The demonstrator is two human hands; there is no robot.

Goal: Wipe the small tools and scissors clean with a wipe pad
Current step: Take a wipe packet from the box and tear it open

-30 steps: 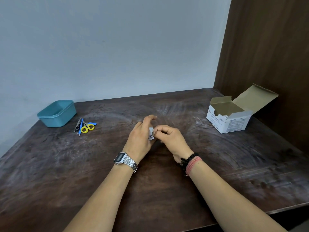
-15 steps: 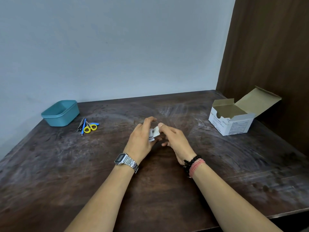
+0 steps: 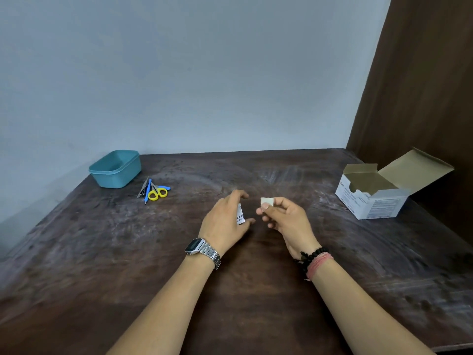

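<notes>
left wrist: silver digital watch (image 3: 199, 248) (metal band) | right wrist: black bead bracelet (image 3: 308, 257), pink thread band (image 3: 320, 264)

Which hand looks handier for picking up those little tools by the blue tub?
Probably the left hand: the yellow-handled scissors and thin tools lie on its side. It holds only a torn white wrapper, while the right hand pinches the small pale wipe pad.

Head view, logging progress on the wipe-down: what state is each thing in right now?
Cardboard box: lid flaps open.
Teal tub: uncovered, looks empty.
Scissors: closed, lying untouched beside the small tools.
Wrapper: held in left hand.
Wipe pad: out, pinched in right hand.
</notes>
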